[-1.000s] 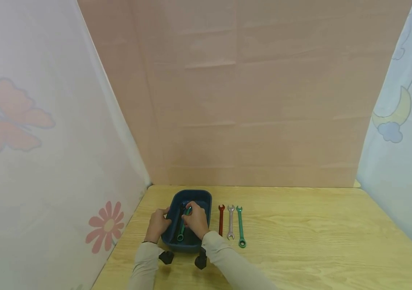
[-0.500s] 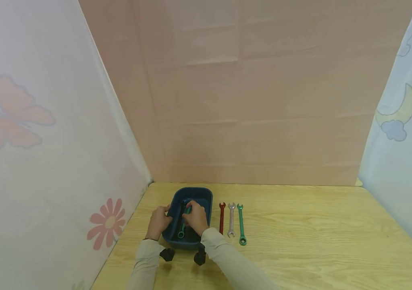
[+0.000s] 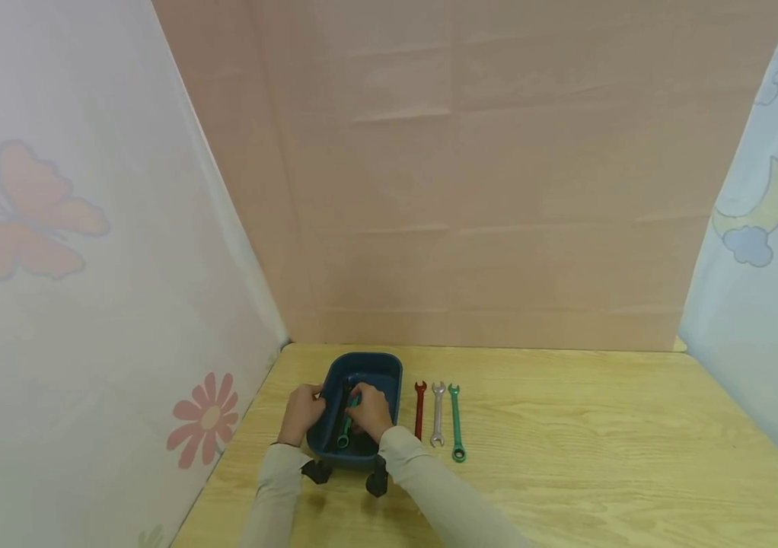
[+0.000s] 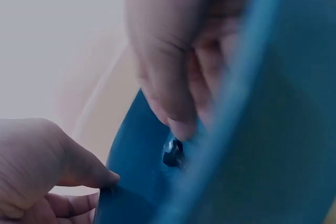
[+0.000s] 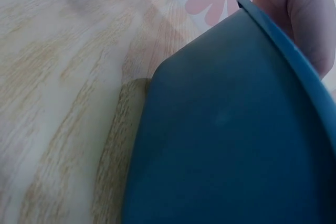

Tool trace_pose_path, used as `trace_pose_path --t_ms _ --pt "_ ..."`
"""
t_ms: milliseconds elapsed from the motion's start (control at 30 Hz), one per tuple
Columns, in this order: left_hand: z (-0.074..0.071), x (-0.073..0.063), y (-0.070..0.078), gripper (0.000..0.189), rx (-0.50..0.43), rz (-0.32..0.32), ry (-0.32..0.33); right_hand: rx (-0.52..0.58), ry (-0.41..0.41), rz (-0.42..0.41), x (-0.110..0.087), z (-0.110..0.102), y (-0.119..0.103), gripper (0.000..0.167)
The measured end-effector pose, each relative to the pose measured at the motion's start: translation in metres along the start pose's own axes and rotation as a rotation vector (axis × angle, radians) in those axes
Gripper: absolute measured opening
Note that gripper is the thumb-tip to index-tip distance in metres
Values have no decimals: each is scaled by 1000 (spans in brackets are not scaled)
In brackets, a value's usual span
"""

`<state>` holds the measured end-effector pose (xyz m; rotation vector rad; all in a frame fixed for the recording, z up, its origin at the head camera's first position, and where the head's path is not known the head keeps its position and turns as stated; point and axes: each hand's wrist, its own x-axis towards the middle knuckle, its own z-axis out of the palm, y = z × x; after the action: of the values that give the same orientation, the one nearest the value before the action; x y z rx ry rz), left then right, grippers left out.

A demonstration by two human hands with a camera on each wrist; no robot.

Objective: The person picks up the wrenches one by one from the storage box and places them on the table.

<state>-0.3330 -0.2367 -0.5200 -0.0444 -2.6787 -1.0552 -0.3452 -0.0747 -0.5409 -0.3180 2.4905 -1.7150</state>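
Plain cream sleeves, creased at the forearms, thin dark band at left wrist, angular black wrist units.

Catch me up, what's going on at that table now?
A person's left hand grips a blue bin by its rim, while the right hand, inside it, pinches a green wrench beside a dark tool. Right of the bin, a red wrench, silver wrench and second green wrench lie on the table.
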Motion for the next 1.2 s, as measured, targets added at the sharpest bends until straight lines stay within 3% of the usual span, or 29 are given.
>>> trace_pose_path --t_ms 300,533,767,1200 --pt "-10 1 0 40 -97 -83 -68 -18 -46 33 3 1 3 29" --pt "-12 0 -3 37 -215 -158 -83 -68 -63 44 1 1 2 21" --pt "-9 -1 -8 36 -385 -239 -85 -181 -78 7 -1 3 3 11" --pt "-18 -7 -6 31 -482 -380 -83 -305 -122 -74 -2 2 2 7"
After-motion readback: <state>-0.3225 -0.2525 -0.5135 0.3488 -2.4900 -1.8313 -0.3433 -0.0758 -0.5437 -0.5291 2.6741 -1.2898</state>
